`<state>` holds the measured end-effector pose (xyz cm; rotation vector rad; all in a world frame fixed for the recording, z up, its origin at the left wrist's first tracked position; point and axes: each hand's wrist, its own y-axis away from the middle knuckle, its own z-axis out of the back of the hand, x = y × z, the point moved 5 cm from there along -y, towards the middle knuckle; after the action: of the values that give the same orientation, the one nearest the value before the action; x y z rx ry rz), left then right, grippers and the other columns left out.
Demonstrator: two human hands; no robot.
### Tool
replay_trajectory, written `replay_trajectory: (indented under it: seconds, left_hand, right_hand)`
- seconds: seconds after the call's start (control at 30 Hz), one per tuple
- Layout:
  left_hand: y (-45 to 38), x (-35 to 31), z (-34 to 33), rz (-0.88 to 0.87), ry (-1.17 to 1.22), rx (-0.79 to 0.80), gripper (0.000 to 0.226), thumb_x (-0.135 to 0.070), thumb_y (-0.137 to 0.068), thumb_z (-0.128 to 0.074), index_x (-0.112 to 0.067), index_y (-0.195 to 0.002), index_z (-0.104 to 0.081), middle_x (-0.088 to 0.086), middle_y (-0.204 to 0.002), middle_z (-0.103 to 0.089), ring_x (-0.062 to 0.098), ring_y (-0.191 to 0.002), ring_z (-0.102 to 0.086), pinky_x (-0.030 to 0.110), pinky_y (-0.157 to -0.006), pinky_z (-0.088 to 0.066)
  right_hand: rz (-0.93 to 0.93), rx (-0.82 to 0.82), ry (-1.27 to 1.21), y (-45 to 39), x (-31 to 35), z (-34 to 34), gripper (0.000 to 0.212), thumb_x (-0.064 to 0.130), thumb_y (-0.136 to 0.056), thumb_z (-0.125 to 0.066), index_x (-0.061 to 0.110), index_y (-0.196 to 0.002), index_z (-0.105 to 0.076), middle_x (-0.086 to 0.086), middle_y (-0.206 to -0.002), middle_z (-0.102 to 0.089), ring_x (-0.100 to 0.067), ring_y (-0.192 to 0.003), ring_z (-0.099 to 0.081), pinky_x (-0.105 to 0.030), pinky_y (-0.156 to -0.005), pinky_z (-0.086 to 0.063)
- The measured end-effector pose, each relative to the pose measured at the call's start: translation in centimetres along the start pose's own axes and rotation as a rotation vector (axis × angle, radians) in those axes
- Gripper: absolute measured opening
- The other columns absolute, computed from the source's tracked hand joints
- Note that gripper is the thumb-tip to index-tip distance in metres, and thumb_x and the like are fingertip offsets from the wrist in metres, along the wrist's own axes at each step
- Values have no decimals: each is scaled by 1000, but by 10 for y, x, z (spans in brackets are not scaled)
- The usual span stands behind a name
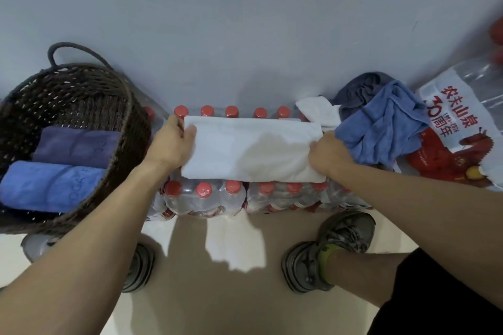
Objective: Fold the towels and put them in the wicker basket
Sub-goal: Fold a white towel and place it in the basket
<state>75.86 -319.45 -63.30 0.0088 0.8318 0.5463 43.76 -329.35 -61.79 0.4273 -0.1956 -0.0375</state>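
Note:
A white towel (pixel 250 151), folded into a long band, lies across packs of red-capped water bottles (pixel 204 196). My left hand (pixel 171 144) grips its left end, thumb on top. My right hand (pixel 328 153) grips its right end with curled fingers. The dark wicker basket (pixel 128 106) stands at the left and holds a folded purple towel (pixel 76 147) and a folded blue towel (pixel 51 187). To the right lies a heap of unfolded towels: a blue one (pixel 381 128), a grey one (pixel 359 90) and a white one (pixel 318 111).
A grey wall rises right behind the bottles. A large water jug (pixel 460 122) with a red and white label lies at the far right. My two shoes (pixel 326 250) stand on the pale floor in front of the bottle packs.

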Motion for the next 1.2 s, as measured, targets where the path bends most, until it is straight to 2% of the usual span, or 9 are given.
replay_trajectory:
  seconds: [0.13, 0.3, 0.47, 0.53, 0.63, 0.77, 0.83, 1.1, 1.2]
  left_hand:
    - [3, 3, -11, 42, -103, 57, 31, -38, -98, -46, -8, -96, -57, 7, -87, -66, 29, -83, -62, 32, -64, -44]
    - [1, 7, -13, 77, -208, -14, 33, -23, -103, -41, 2, -122, -46, 28, -116, -62, 45, -109, -56, 45, -89, -44]
    - [8, 15, -8, 103, -317, -141, 29, -28, -102, -38, -3, -116, -43, 28, -109, -63, 47, -101, -58, 43, -75, -39]
    - [11, 15, -5, 96, -348, -179, 28, -29, -101, -37, -4, -112, -44, 26, -103, -64, 46, -95, -60, 41, -72, -38]
    - [16, 13, -2, 99, -243, -193, 33, -33, -97, -45, -3, -109, -48, 21, -94, -63, 42, -87, -60, 40, -72, -45]
    - [18, 14, 1, 150, -236, -75, 41, -33, -92, -56, 7, -91, -64, 24, -90, -66, 39, -80, -60, 35, -67, -45]
    - [19, 9, 5, 115, -209, -67, 45, -33, -96, -49, 10, -96, -63, 28, -94, -65, 43, -89, -61, 38, -72, -44]
    - [14, -29, 50, -41, -24, -352, 35, -35, -101, -40, -2, -102, -53, 28, -107, -62, 42, -97, -57, 33, -73, -32]
    - [8, -38, 65, -58, 38, -392, 38, -34, -100, -41, 0, -106, -56, 24, -109, -62, 37, -98, -57, 32, -75, -33]
  right_hand:
    - [-41, 43, -45, -2, -7, -6, 50, 33, -103, -40, -7, -132, -47, -25, -132, -56, -38, -120, -55, -37, -94, -45]
    - [-59, 41, -124, 1, -12, -6, 56, 46, -100, -44, -5, -120, -58, -22, -121, -63, -36, -109, -60, -35, -80, -44]
    - [-9, 61, -292, 6, -16, -9, 50, 58, -88, -60, 9, -89, -61, -4, -89, -65, -22, -83, -60, -27, -62, -42]
    - [15, 126, -386, 10, -16, -10, 44, 55, -80, -72, 13, -84, -62, 1, -83, -65, -17, -78, -61, -27, -60, -49]
    - [62, 289, -521, 17, -12, -16, 41, 33, -75, -84, 11, -105, -68, -1, -104, -70, -14, -86, -66, -27, -73, -57]
    - [147, 105, -643, 19, -6, -4, 35, 27, -86, -75, 12, -114, -61, -3, -110, -67, -18, -95, -64, -29, -76, -55]
    - [161, 5, -645, 19, -4, 3, 36, 31, -90, -69, 9, -117, -60, -2, -108, -64, -19, -95, -60, -27, -74, -51]
    - [213, -245, -850, 22, 11, 39, 36, 30, -93, -65, -6, -89, -61, -11, -75, -60, -22, -69, -54, -33, -61, -44]
    - [187, -248, -942, 17, 17, 58, 24, 30, -94, -63, 13, -78, -62, 2, -72, -64, -16, -67, -59, -27, -59, -50]
